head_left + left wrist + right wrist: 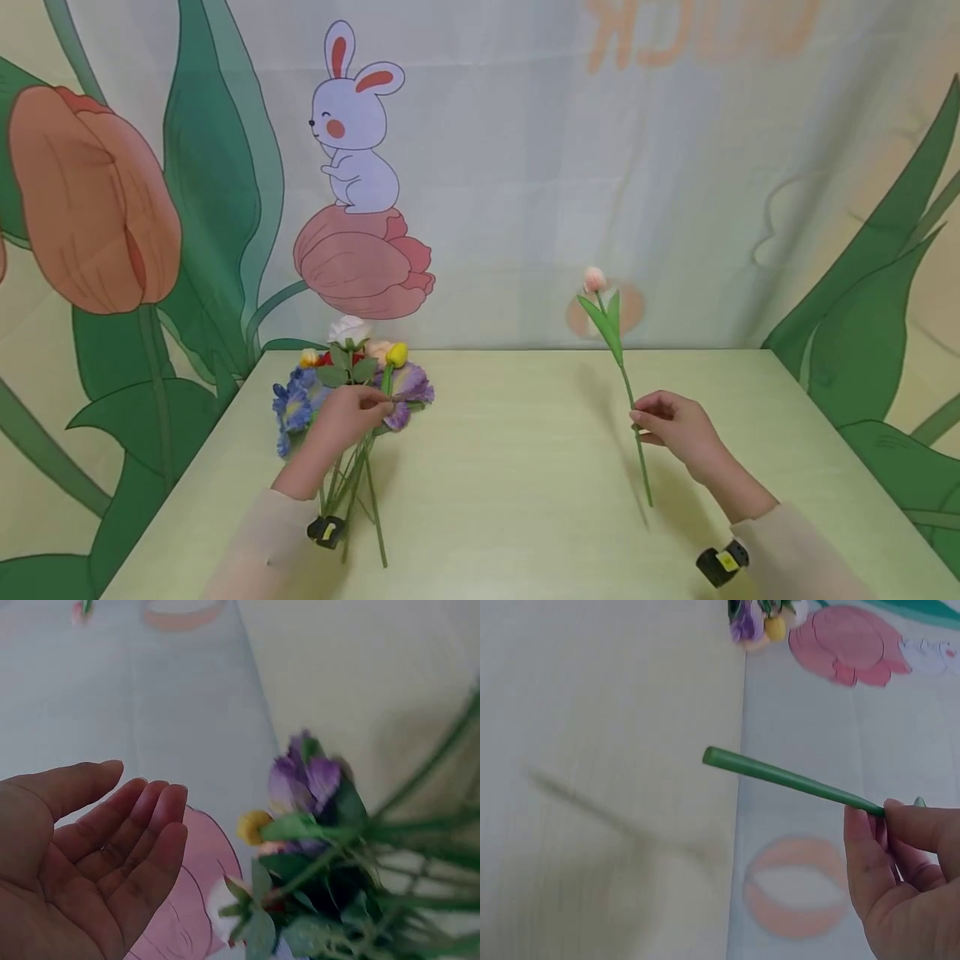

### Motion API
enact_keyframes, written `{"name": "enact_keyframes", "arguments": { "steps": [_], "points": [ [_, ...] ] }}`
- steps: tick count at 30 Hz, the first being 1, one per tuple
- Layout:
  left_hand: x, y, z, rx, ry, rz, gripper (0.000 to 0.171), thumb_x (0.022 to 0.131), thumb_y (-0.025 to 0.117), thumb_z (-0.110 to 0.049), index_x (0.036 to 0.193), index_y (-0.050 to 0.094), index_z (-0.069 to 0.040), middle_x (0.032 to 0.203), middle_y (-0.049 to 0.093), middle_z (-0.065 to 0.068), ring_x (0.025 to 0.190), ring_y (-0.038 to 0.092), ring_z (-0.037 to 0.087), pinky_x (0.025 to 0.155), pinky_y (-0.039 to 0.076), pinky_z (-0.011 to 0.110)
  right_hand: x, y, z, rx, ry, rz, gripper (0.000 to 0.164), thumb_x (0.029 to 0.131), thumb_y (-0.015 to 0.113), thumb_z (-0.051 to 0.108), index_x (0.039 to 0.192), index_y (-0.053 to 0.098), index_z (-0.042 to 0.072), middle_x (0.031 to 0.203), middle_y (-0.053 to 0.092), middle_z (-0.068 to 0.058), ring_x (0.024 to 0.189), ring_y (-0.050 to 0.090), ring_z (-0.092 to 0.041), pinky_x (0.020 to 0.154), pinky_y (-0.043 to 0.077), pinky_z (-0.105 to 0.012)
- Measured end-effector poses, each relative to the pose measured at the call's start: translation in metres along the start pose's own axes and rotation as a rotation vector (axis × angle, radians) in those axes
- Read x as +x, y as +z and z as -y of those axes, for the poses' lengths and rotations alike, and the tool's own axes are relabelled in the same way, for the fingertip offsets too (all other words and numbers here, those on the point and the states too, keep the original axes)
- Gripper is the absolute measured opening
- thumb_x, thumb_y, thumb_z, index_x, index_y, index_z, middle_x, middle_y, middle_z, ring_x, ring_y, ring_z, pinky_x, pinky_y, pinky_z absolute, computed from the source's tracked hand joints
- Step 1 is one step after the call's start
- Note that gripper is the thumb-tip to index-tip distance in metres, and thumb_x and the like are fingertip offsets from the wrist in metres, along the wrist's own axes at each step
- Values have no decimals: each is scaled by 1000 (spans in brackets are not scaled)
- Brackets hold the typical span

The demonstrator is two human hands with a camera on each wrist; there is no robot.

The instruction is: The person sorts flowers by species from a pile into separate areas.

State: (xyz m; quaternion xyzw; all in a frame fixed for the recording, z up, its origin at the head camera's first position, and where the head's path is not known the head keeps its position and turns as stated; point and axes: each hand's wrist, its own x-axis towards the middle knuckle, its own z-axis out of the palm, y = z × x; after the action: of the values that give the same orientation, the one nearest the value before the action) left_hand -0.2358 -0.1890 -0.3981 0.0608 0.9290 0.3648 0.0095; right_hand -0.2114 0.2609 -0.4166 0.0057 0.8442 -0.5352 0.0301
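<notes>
In the head view, my right hand [678, 429] pinches a pink artificial tulip [594, 280] by its green stem, between thumb and fingers. The bloom points up and away, and the right wrist view shows the lower stem [787, 778] jutting from the fingertips. My left hand [351, 421] hovers over a bunch of artificial flowers [408, 382] at the left. Its fingers are loosely bent with nothing between them, as the left wrist view of that hand [112, 855] shows. The bunch includes a yellow tulip [397, 355], a white rose [348, 330] and blue blooms [295, 405].
The flowers lie on a pale yellow-green table [510, 483], their stems toward the near edge. Behind it hangs a printed cloth [495, 167] with a rabbit and large tulips. A black wrist camera [723, 564] sits by the right sleeve.
</notes>
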Motion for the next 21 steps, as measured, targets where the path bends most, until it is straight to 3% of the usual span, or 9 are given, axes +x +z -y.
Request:
{"name": "enact_keyframes", "arguments": {
  "steps": [6, 14, 21],
  "points": [
    [-10, -8, 23, 20, -87, 57, 29, 101, 62, -13, 120, 71, 7, 110, 74, 23, 85, 72, 25, 76, 61, 41, -14, -40, -24, -89, 32, -33, 33, 103, 60, 11, 123, 57, -16, 96, 69, 2, 81, 66, 2, 76, 61, -20],
    [-12, -6, 45, -2, -181, 39, 29, 100, 62, -12, 118, 71, 9, 107, 75, 25, 78, 74, 24, 68, 59, 38, -31, -81, -57, -154, 109, -42, 37, 104, 57, 10, 124, 54, -20, 93, 69, 10, 78, 65, 7, 75, 62, -20],
    [-6, -1, 54, -15, -216, 15, 31, 100, 63, -14, 118, 70, 10, 108, 75, 27, 83, 75, 32, 70, 60, 41, -40, -103, -81, -179, 165, -24, 37, 104, 55, 7, 122, 52, -24, 95, 72, 4, 76, 63, 6, 74, 62, -22]
  ]
}}
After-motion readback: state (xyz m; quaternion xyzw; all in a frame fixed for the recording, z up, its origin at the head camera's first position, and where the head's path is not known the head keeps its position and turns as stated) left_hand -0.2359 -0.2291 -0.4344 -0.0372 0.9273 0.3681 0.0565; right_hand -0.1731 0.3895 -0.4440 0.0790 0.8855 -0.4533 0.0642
